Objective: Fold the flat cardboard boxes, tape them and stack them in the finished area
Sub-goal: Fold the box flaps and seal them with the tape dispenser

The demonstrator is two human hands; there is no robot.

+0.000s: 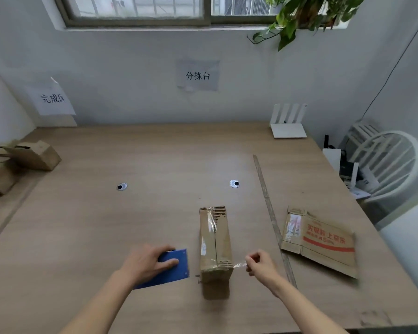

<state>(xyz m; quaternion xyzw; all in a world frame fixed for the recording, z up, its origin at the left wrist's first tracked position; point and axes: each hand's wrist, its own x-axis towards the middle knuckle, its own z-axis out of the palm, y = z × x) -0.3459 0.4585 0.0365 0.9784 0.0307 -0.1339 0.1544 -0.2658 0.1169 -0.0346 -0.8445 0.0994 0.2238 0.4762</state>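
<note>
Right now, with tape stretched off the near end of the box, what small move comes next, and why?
Probably press the loose tape end down onto the near end of the folded box. The right hand pinches that strip, which stretches from the box's near corner, while the left hand holds the blue tape dispenser away from it. Tape already runs along the top seam, so sticking this end down should finish the sealing.

A white router [288, 127] stands near a white chair [387, 162].

Box [215, 242] sitting on table [130, 225] before you, dispenser [165, 270] lying left of it, flat box [320, 242] lying right, finished boxes [27, 156] sitting far left.
</note>
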